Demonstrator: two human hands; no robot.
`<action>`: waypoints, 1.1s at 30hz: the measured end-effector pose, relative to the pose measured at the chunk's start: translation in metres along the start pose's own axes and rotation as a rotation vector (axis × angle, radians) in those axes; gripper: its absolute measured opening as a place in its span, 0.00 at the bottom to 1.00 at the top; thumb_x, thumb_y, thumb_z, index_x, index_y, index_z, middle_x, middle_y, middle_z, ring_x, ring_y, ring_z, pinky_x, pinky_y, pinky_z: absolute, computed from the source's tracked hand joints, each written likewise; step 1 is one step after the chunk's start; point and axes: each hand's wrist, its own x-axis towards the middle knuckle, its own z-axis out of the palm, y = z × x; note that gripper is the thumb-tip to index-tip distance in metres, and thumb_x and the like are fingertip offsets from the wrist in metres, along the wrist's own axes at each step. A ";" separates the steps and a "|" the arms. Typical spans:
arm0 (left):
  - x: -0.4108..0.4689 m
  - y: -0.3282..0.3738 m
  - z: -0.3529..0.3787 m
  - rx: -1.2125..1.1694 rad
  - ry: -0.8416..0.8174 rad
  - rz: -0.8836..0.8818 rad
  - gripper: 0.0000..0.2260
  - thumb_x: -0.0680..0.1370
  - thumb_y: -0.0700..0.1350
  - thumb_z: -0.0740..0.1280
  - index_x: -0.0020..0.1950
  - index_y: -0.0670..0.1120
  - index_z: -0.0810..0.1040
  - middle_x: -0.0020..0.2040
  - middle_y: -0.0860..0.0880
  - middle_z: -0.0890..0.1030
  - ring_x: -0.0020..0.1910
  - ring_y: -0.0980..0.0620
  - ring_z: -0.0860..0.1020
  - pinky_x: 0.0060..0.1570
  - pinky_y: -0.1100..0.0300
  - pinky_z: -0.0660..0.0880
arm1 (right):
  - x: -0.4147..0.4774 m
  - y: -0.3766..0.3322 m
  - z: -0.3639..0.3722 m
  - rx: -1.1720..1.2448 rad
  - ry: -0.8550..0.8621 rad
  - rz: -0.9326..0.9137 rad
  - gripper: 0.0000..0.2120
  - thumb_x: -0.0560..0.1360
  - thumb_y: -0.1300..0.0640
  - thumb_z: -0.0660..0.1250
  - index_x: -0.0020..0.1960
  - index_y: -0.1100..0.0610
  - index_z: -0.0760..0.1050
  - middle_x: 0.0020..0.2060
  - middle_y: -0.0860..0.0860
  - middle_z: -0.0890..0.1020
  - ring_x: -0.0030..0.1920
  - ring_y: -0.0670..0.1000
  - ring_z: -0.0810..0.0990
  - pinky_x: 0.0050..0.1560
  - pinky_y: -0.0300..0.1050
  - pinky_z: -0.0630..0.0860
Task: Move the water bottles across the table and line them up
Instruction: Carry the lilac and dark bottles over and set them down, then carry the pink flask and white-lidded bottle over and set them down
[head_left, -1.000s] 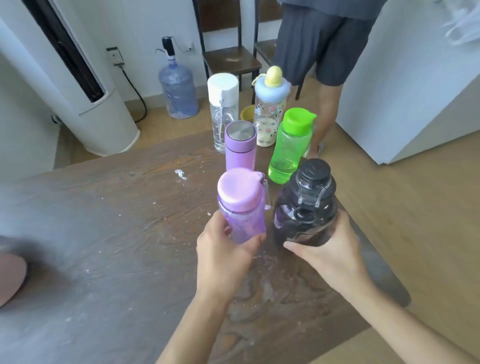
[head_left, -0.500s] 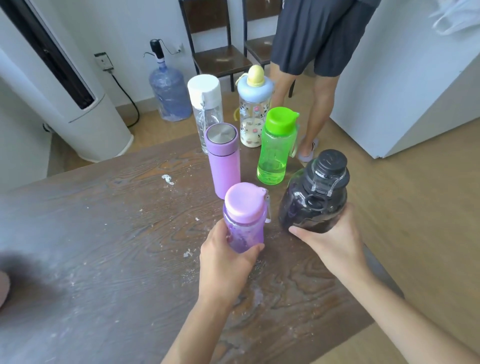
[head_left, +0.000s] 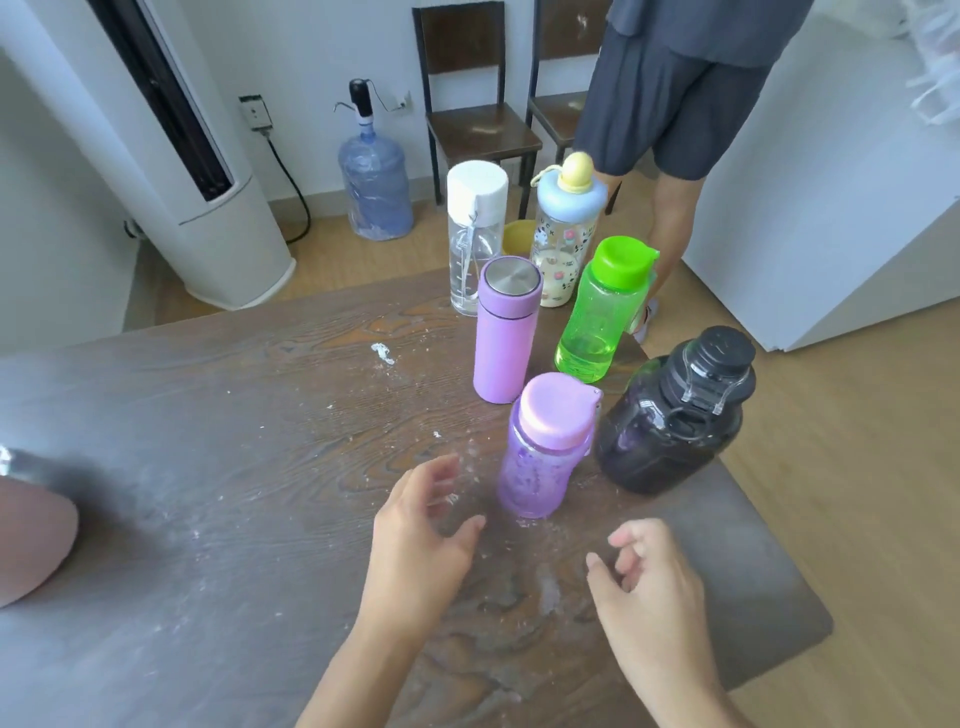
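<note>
Several bottles stand in two rows on the right of the dark wooden table (head_left: 218, 467). Nearest are a purple bottle with a pink lid (head_left: 540, 452) and a black jug (head_left: 670, 415). Behind them stand a lilac steel-topped flask (head_left: 504, 332) and a green bottle (head_left: 602, 312), then a clear white-capped bottle (head_left: 472, 239) and a patterned bottle with a blue and yellow top (head_left: 563, 234). My left hand (head_left: 421, 545) is open, just left of and below the purple bottle, apart from it. My right hand (head_left: 649, 587) hangs with loosely curled fingers, empty, in front of the black jug.
A person in dark shorts (head_left: 670, 104) stands beyond the table's far right corner. Two chairs (head_left: 478, 114), a water-cooler jug (head_left: 374, 187) and a white floor-standing unit (head_left: 208, 197) are on the floor behind. A brownish rounded object (head_left: 31, 540) lies at the table's left edge.
Both hands have let go: the left released the purple bottle, the right released the black jug, and both pulled back toward me. The two bottles now stand on the table.
</note>
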 end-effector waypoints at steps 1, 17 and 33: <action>-0.001 -0.008 -0.013 0.006 0.034 -0.006 0.21 0.70 0.36 0.80 0.58 0.53 0.82 0.55 0.57 0.84 0.52 0.62 0.82 0.51 0.63 0.80 | -0.010 -0.008 0.012 0.009 -0.052 -0.041 0.17 0.69 0.62 0.78 0.44 0.47 0.71 0.33 0.48 0.76 0.34 0.48 0.77 0.38 0.42 0.70; -0.100 -0.203 -0.334 0.072 0.414 -0.376 0.07 0.68 0.47 0.71 0.40 0.59 0.85 0.28 0.55 0.82 0.24 0.60 0.73 0.30 0.69 0.70 | -0.209 -0.258 0.269 0.138 -0.907 -0.516 0.15 0.74 0.55 0.67 0.58 0.43 0.79 0.46 0.29 0.77 0.43 0.33 0.80 0.45 0.23 0.69; 0.044 -0.334 -0.535 -0.004 0.736 -0.457 0.38 0.76 0.46 0.74 0.83 0.42 0.63 0.79 0.44 0.71 0.78 0.47 0.70 0.76 0.48 0.67 | -0.254 -0.413 0.478 0.245 -0.238 -0.184 0.51 0.75 0.57 0.74 0.82 0.67 0.40 0.83 0.62 0.44 0.83 0.57 0.44 0.82 0.57 0.48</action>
